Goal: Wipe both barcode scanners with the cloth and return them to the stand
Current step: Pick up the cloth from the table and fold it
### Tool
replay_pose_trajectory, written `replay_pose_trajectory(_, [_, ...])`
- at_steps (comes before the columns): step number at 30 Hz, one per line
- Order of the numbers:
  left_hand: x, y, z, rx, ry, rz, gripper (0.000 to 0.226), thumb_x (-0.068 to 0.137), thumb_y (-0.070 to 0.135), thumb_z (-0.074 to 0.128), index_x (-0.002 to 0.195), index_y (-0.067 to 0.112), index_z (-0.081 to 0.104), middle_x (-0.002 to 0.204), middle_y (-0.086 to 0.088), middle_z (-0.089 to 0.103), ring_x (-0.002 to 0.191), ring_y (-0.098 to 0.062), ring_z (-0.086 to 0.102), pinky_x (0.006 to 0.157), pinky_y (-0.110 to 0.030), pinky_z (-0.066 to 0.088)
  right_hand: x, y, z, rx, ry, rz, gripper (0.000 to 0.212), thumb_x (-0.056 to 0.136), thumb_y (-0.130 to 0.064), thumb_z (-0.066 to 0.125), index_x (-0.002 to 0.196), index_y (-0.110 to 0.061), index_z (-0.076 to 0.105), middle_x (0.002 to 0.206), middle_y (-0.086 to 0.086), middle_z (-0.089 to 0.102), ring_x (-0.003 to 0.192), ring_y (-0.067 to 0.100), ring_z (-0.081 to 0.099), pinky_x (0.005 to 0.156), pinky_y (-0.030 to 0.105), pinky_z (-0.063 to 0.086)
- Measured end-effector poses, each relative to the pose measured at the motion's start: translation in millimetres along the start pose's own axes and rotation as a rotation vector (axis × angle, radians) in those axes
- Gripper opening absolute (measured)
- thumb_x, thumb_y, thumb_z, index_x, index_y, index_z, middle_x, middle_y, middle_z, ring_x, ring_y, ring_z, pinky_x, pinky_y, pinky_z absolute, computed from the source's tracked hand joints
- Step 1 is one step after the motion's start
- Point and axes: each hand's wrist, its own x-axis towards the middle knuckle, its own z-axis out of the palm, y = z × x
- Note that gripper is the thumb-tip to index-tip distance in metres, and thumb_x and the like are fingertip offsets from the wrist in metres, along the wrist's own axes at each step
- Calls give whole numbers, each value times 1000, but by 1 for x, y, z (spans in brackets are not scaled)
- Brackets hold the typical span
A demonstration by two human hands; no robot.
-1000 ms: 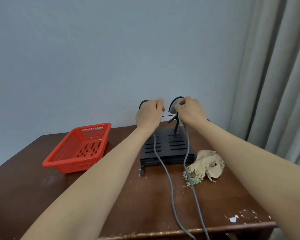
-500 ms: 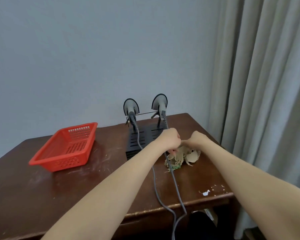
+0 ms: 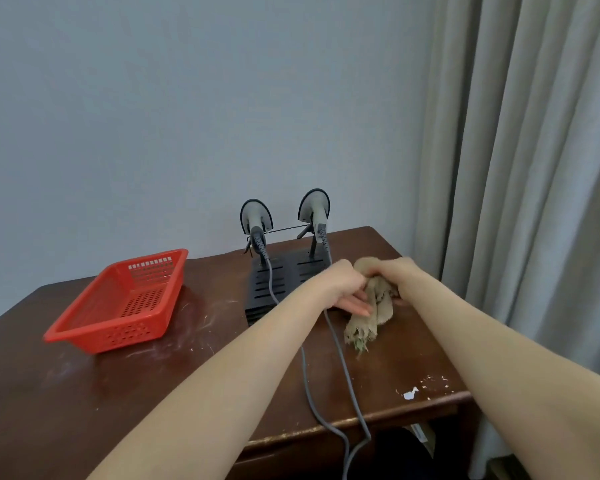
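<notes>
Two grey barcode scanners stand upright on a black slotted stand [image 3: 278,282] at the back of the table: the left scanner [image 3: 255,218] and the right scanner [image 3: 314,206]. Their grey cables [image 3: 340,368] run forward over the table edge. A frayed beige cloth [image 3: 368,320] hangs just right of the stand, lifted at its top. My right hand [image 3: 395,275] grips the top of the cloth. My left hand [image 3: 343,289] touches the cloth from the left with its fingers stretched out.
A red perforated plastic basket [image 3: 125,303] sits on the left part of the brown wooden table [image 3: 84,393]. White flecks [image 3: 411,393] lie near the front right corner. A grey curtain [image 3: 534,168] hangs right of the table, a plain wall behind.
Both hands left the scanners on the stand and came down to the cloth. My right hand has lifted the cloth's top off the table; the view shifted slightly.
</notes>
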Motion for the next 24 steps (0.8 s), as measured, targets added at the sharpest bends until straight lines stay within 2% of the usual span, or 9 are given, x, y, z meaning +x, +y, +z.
replay_pose_trajectory(3, [-7,20,-11,-243,65,71,37,98,4,44,133,-4,38,110,-23,56,71,-29,65,55,-35,59,-5,-26,-4,240,38,-74,33,67,-12,71,97,0,65,86,17,66,77,29,60,76,39,52])
replay_pose_trajectory(5, [-11,33,-19,-385,118,117,39,97,8,48,134,1,41,99,-17,55,80,-29,63,60,-37,59,-12,-44,-5,371,50,-124,21,68,-7,69,89,-4,66,82,16,65,76,28,61,74,40,52])
replay_pose_trajectory(8, [-13,46,-34,-497,187,165,51,95,17,56,141,12,35,125,-17,50,96,-30,61,68,-38,58,-30,-70,-4,504,22,-171,12,73,-5,67,82,-9,60,84,14,64,81,28,63,84,45,54])
replay_pose_trajectory(10, [-15,50,-45,-515,218,200,47,92,24,60,134,10,45,130,-16,53,101,-29,62,72,-35,57,-42,-83,1,574,-55,-184,9,78,-5,63,85,-9,59,80,11,62,74,26,62,76,41,56])
replay_pose_trajectory(12, [-19,51,-57,-568,243,226,42,90,25,64,126,6,52,122,-16,60,96,-27,65,70,-35,57,-52,-93,10,622,-183,-174,9,83,-6,58,91,-8,59,80,11,63,69,24,62,62,34,54])
replay_pose_trajectory(15, [-27,42,-77,-657,274,248,35,87,21,68,114,3,56,107,-16,64,88,-27,66,69,-37,58,-59,-102,29,657,-294,-144,24,83,-7,57,107,-6,60,93,13,66,74,26,65,58,32,56])
replay_pose_trajectory(18, [-32,25,-100,-683,342,259,19,87,15,68,100,4,59,88,-9,66,78,-22,65,61,-32,57,-65,-104,53,599,-369,-99,22,85,-12,60,107,-7,61,97,12,68,79,26,67,58,33,58])
replay_pose_trajectory(21, [-34,7,-123,-694,409,263,22,89,13,65,107,3,59,89,-9,66,79,-22,66,60,-34,56,-67,-101,78,474,-381,-89,25,85,-18,66,108,-11,58,97,9,66,82,22,67,54,31,57])
replay_pose_trajectory(24, [-33,-9,-145,-655,483,260,25,92,15,61,113,2,58,89,-8,64,79,-20,64,65,-35,56,-64,-98,102,442,-418,-74,16,86,-17,68,94,-13,54,91,8,64,79,20,64,60,31,55])
